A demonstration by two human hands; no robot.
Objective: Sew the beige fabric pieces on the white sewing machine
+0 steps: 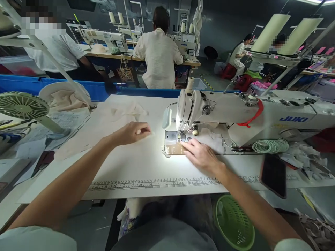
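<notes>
In the head view, my left hand [132, 133] hovers over the white tabletop left of the needle, fingers curled into a pinch. Whatever those fingertips hold, if anything, is too small to make out. Sheer pale fabric pieces [129, 111] lie just beyond that hand. My right hand [201, 155] rests flat on the bed of the sewing machine [204, 108], fingers stretched toward the needle plate [171, 136] and a tan cover plate [175, 150]. Beside its knuckles lies a thin whitish cloth [213, 139]. The presser foot area is lit, with no fabric clearly visible under it.
A green fan [24, 106] and papers stand at left. Right of the machine bed are coiled pale green cord [270, 145], a phone [273, 174] and fabric scraps [306, 157]. A green basket [234, 223] sits below the table edge. Other people work at machines beyond.
</notes>
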